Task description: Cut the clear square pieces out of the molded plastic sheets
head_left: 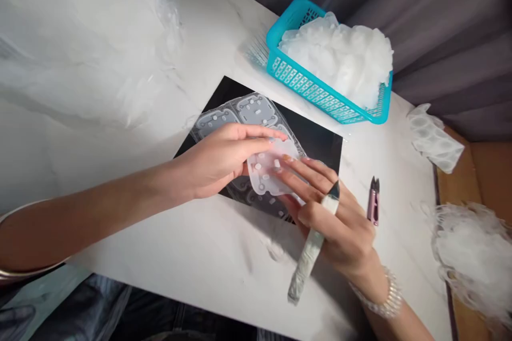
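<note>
A translucent white silicone sheet (pixel 244 114) with raised studs lies on a black mat (pixel 316 138) on the white table. My left hand (pixel 224 157) rests on it, fingers stretched out and together, pressing a smaller white silicone piece (pixel 266 173). My right hand (pixel 332 213) touches the same piece with its fingertips and holds a tape-wrapped knife (pixel 310 253) between the fingers, blade tip up.
A turquoise basket (pixel 316 90) piled with white silicone pieces stands behind the mat. Pink thread snips (pixel 373 202) lie right of my right hand. More white scraps sit at the right edge (pixel 468 256), with a moulded piece (pixel 434 138) farther back.
</note>
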### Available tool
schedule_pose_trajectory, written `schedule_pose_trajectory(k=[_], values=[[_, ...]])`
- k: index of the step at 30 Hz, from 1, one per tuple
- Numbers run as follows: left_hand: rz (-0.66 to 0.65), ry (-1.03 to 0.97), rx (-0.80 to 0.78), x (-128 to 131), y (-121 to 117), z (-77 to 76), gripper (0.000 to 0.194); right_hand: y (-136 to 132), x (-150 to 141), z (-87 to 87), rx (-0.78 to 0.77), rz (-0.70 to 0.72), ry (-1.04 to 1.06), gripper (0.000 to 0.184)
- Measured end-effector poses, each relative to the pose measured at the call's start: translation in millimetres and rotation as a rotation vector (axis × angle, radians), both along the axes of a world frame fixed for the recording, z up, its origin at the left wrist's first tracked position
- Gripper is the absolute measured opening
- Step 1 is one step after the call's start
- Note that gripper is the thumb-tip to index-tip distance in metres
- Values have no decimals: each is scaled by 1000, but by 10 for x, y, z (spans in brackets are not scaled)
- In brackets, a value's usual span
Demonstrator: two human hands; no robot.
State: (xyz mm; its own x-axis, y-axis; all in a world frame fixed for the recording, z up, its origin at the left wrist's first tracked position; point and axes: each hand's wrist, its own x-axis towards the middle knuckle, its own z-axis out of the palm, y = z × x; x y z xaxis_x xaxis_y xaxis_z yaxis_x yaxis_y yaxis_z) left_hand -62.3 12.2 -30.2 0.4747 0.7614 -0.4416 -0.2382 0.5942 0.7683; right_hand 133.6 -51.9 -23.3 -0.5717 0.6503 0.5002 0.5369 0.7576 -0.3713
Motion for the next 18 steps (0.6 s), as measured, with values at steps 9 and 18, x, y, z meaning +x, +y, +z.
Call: schedule_pose_trajectory(k=[9, 18], values=[[-12, 60, 41, -72, 84, -60, 25, 150, 149, -6, -715, -561, 854, 53], [8, 128, 78, -93, 81, -34, 21, 987, 783, 286, 113, -821, 748, 45]])
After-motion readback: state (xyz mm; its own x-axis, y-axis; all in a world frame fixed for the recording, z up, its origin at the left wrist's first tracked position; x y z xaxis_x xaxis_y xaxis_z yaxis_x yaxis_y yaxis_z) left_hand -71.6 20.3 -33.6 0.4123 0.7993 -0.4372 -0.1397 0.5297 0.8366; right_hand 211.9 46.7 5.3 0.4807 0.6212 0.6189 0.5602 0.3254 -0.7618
